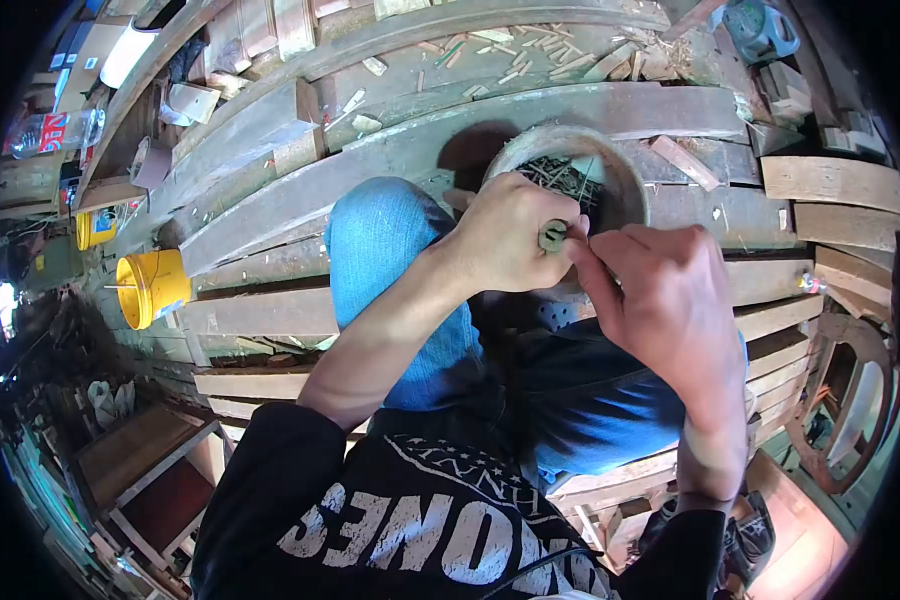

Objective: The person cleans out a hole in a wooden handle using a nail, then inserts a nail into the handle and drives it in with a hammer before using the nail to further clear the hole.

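Observation:
My left hand point(518, 235) is closed in a fist around a greenish-grey rod-like piece point(553, 236), whose round end with a dark curved mark shows beside the thumb. Against it, my right hand point(660, 285) has thumb and forefinger pinched together; what sits between those fingertips is too small to make out. Both hands meet over the near side of a round, thick-rimmed container point(630, 180). Inside the container lie many thin dark stick-like pieces point(560, 177), partly hidden by my left hand.
Long wooden beams point(390, 150) run across in front of me, with wood scraps point(530, 60) strewn beyond. A yellow bucket point(153, 288) stands at left, near a plastic bottle point(58, 132). At right are stacked planks point(835, 185) and an oval wooden frame point(805, 440).

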Demonstrator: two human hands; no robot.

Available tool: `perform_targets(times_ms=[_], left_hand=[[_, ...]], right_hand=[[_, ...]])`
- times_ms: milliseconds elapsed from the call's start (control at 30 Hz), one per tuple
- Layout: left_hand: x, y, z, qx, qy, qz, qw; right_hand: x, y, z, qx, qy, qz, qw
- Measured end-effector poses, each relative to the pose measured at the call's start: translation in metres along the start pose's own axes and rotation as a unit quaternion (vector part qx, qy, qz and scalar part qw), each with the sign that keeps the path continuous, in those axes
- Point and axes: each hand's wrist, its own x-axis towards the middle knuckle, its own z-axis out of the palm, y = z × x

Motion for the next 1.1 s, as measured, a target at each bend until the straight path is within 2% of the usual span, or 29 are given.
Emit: perform_targets(times_ms=[67,133,167,233,267,300,367,467,567,700,767,800,833,900,933,1033,1100], left_hand=[[-0.001,-0.002,0.000,-0.006,-0.003,-0.015,1.000],[0.001,-0.006,0.001,-0.008,0.085,0.003,0.996],[0.001,-0.006,0.003,-0.006,0.085,0.004,0.996],[0.002,-0.002,0.009,0.063,0.170,-0.025,0.983],[0.005,-0.007,0.014,0.052,0.205,-0.003,0.977],[0.005,-0.005,0.013,0.051,0.203,-0.005,0.978],[0.010,0.000,0.012,0.130,0.254,-0.010,0.958],[0.009,0.002,0.009,0.150,0.267,-0.008,0.952],[0.013,-0.001,0.014,0.177,0.311,-0.005,0.934],[0.013,0.000,0.009,0.126,0.269,-0.030,0.954],[0.014,-0.001,0.006,-0.019,0.231,0.036,0.972],[0.010,-0.001,0.002,-0.058,0.161,-0.010,0.985],[0.007,0.000,0.002,-0.062,0.161,-0.015,0.985],[0.002,0.001,0.003,-0.067,0.065,-0.056,0.994],[0.004,0.005,0.001,-0.026,0.054,-0.068,0.996],[0.005,0.011,-0.006,-0.024,0.005,-0.098,0.995],[0.004,0.013,-0.008,-0.030,-0.016,-0.091,0.995]], right_hand=[[-0.001,-0.001,0.011,0.038,0.033,0.032,0.998],[0.001,-0.007,0.029,0.109,0.107,0.097,0.984],[0.002,-0.011,0.031,0.109,0.109,0.096,0.983],[0.004,-0.017,0.034,0.117,0.128,0.170,0.970],[0.006,-0.019,0.034,0.124,0.130,0.190,0.965],[0.006,-0.022,0.035,0.125,0.129,0.193,0.965],[0.007,-0.025,0.037,0.152,0.145,0.228,0.951],[0.006,-0.024,0.041,0.227,0.130,0.270,0.926],[0.007,-0.024,0.042,0.243,0.135,0.279,0.919],[0.003,-0.016,0.037,0.251,0.143,0.257,0.922],[0.000,-0.012,0.029,0.230,0.110,0.251,0.934],[-0.001,-0.011,0.028,0.244,0.111,0.235,0.934],[-0.003,-0.010,0.026,0.243,0.106,0.239,0.934],[-0.005,-0.011,0.023,0.189,0.073,0.194,0.960],[-0.005,-0.011,0.022,0.190,0.070,0.192,0.960],[-0.006,-0.011,0.017,0.153,0.085,0.161,0.971],[-0.006,-0.011,0.011,0.078,0.059,0.129,0.987]])
